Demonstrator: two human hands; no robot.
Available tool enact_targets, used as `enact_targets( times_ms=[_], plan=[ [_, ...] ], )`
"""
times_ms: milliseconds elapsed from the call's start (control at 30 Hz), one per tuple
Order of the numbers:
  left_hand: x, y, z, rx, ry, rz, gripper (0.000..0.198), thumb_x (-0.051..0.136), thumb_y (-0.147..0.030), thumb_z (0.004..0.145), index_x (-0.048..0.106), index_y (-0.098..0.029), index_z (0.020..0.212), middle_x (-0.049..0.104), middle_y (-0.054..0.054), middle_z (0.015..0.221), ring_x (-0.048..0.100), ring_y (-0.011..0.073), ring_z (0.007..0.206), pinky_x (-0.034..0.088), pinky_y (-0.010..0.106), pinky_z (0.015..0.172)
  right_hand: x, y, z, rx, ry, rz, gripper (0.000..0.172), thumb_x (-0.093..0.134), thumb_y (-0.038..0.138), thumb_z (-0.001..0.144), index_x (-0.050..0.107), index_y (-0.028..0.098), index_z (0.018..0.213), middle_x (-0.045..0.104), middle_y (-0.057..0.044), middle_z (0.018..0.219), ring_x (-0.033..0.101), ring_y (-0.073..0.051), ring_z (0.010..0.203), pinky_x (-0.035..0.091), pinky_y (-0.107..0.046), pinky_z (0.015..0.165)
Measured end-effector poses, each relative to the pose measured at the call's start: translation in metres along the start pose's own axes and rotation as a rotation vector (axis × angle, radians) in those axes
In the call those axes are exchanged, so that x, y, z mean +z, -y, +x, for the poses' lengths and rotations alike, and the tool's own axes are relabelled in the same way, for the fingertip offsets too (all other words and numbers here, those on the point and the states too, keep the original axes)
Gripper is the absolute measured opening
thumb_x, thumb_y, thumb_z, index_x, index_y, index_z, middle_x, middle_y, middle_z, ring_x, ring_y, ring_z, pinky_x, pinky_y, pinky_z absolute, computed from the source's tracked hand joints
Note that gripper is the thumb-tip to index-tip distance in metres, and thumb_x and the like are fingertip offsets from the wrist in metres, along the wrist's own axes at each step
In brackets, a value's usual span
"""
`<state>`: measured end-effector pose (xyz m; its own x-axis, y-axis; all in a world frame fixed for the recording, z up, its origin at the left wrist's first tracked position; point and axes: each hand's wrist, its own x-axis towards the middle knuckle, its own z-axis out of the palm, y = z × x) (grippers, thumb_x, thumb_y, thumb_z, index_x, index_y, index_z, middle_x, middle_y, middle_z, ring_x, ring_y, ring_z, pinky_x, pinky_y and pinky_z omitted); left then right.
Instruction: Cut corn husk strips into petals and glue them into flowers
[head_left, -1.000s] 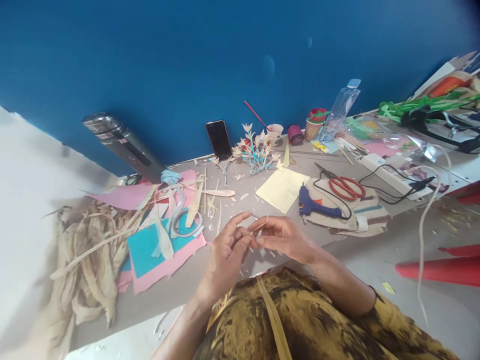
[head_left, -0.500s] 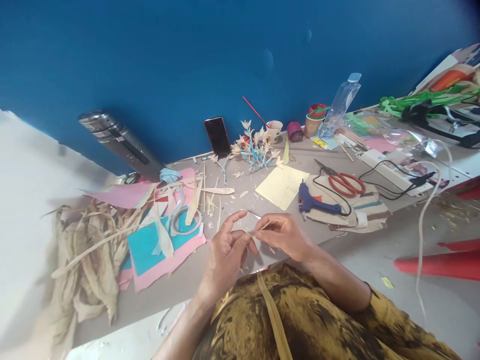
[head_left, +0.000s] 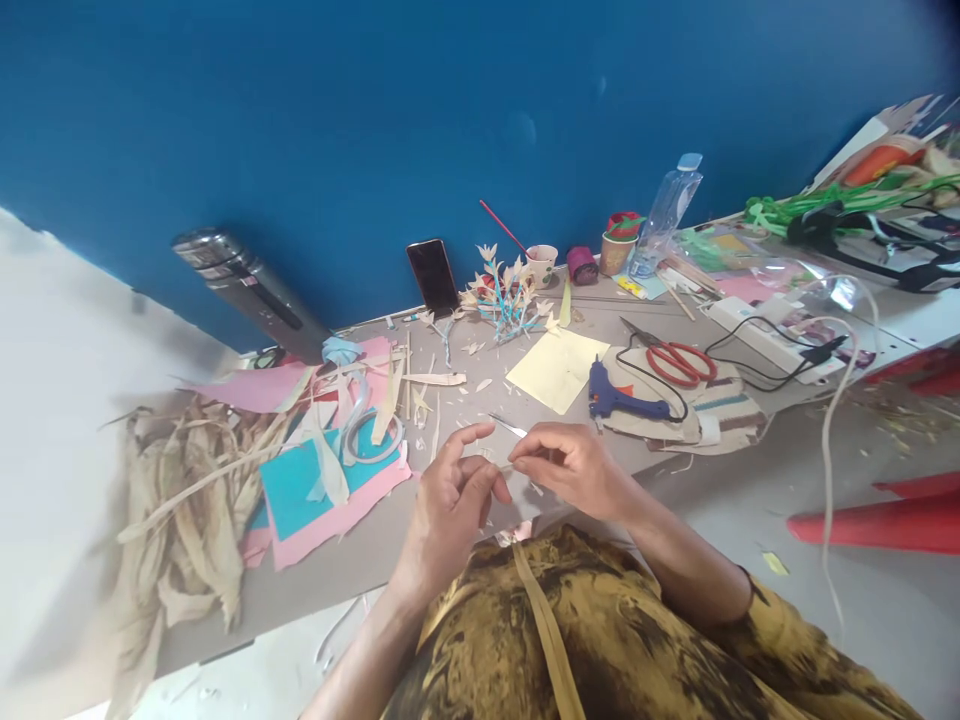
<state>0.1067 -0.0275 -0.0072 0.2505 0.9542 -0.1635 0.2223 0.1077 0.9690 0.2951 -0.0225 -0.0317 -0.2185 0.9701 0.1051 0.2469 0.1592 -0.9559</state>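
Observation:
Low over the table's front edge, my left hand [head_left: 456, 498] has its thumb pressed against the bent fingers, with the index finger stretched out. Whatever lies in that pinch is too small to make out. Close on its right, a small gap away, my right hand [head_left: 576, 468] pinches with thumb and fingertips; its contents are hidden too. A thin pointed metal tool [head_left: 507, 425] lies just beyond my fingertips. Farther back stands a bunch of pale husk-like flowers [head_left: 510, 295] on blue-wrapped stems. Pale scraps are scattered on the table before it.
To the right lie a blue glue gun [head_left: 626, 400], red-handled scissors [head_left: 681, 363] and a power strip [head_left: 765, 335]. Yellow paper [head_left: 559, 370] lies mid-table. Leftward are dried husks [head_left: 187, 510], blue paper [head_left: 292, 495] and a tape roll [head_left: 360, 455]. A phone [head_left: 433, 278] leans on the wall.
My hands have drawn slightly apart. The pale strip that showed between my fingers is no longer clearly visible. The view has turned a little to the right.

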Motion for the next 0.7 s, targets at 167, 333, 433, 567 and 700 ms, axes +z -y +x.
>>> enact_targets(
  times_ms=[167, 333, 433, 567, 700],
  plan=[
    [-0.003, 0.001, -0.004, 0.008, -0.014, 0.003, 0.032, 0.054, -0.035, 0.092, 0.055, -0.018, 0.119, 0.066, -0.002, 0.065, 0.046, 0.0102, 0.05, 0.039, 0.024, 0.053, 0.001, -0.002, -0.004, -0.096, -0.029, -0.212, 0.013, 0.061, 0.026, 0.091, 0.071, 0.02, 0.083, 0.068, -0.002, 0.075, 0.057, -0.015, 0.066, 0.04, -0.026, 0.062],
    [-0.002, 0.008, 0.001, -0.065, 0.003, -0.012, 0.022, 0.06, -0.036, 0.088, 0.063, -0.017, 0.099, 0.07, 0.001, 0.066, 0.049, 0.0107, 0.05, 0.043, 0.025, 0.054, 0.003, -0.004, -0.003, -0.065, -0.103, -0.171, 0.012, 0.059, 0.027, 0.092, 0.066, 0.021, 0.085, 0.065, -0.002, 0.077, 0.057, -0.016, 0.069, 0.041, -0.026, 0.063],
    [0.0, 0.012, 0.008, -0.087, 0.013, -0.045, 0.019, 0.063, -0.035, 0.086, 0.066, -0.017, 0.09, 0.069, 0.001, 0.064, 0.051, 0.0113, 0.052, 0.044, 0.025, 0.056, 0.009, -0.006, 0.001, -0.014, -0.113, -0.011, 0.012, 0.058, 0.029, 0.092, 0.065, 0.02, 0.086, 0.065, -0.003, 0.084, 0.059, -0.016, 0.074, 0.043, -0.025, 0.063],
    [0.003, 0.013, 0.017, -0.038, -0.039, -0.11, 0.016, 0.069, -0.031, 0.082, 0.07, -0.016, 0.077, 0.067, 0.001, 0.07, 0.056, 0.0123, 0.064, 0.045, 0.025, 0.064, 0.018, -0.012, 0.01, 0.023, -0.12, 0.185, 0.014, 0.062, 0.032, 0.09, 0.067, 0.02, 0.085, 0.068, -0.005, 0.089, 0.062, -0.018, 0.081, 0.047, -0.026, 0.069],
    [0.005, 0.019, 0.025, -0.01, 0.004, -0.353, 0.017, 0.076, -0.029, 0.077, 0.069, -0.016, 0.069, 0.068, 0.002, 0.082, 0.059, 0.0137, 0.077, 0.046, 0.026, 0.074, 0.022, -0.021, 0.014, -0.015, -0.115, 0.31, 0.015, 0.066, 0.033, 0.089, 0.071, 0.02, 0.083, 0.067, -0.007, 0.102, 0.063, -0.02, 0.093, 0.05, -0.027, 0.074]
  ],
)
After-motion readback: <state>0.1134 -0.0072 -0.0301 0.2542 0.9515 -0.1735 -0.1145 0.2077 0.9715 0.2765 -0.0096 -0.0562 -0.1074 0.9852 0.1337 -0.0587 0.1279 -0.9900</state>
